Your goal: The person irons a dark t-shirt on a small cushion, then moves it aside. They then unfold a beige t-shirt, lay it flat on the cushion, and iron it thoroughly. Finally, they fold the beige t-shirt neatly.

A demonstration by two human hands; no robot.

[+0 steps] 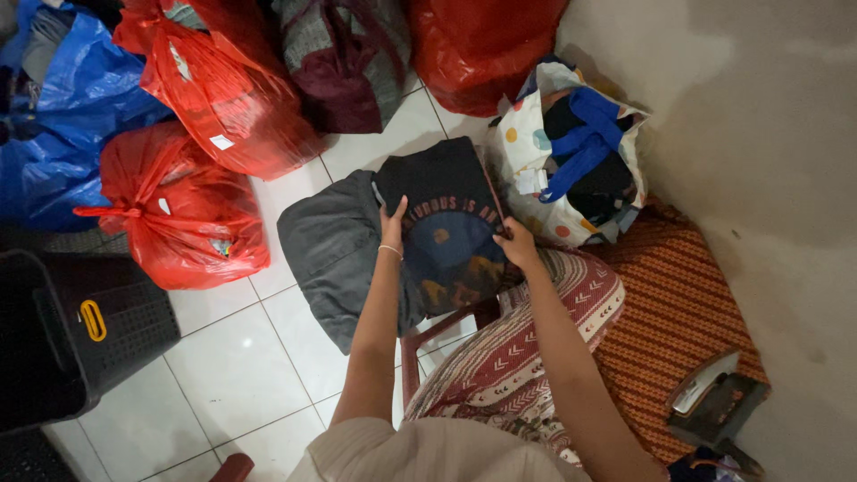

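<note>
1. Left hand (393,217): grips the left edge of a folded dark navy printed T-shirt (446,223), thumb on top, fingers hidden beneath.
2. Right hand (515,241): pinches the shirt's right edge.
3. The shirt is held above a grey folded garment (330,250) on the white tiled floor (241,357), just far of a red patterned cushion (527,339).
4. Right of the shirt: a white polka-dot bag (536,152) with blue handles, holding dark clothes.
5. Far left: red plastic sacks (178,210) and a blue plastic sack (71,116).
6. Near left: a black plastic basket (71,330).
7. Near right: an electric iron (714,402) on an orange-brown woven mat (669,295).
</note>
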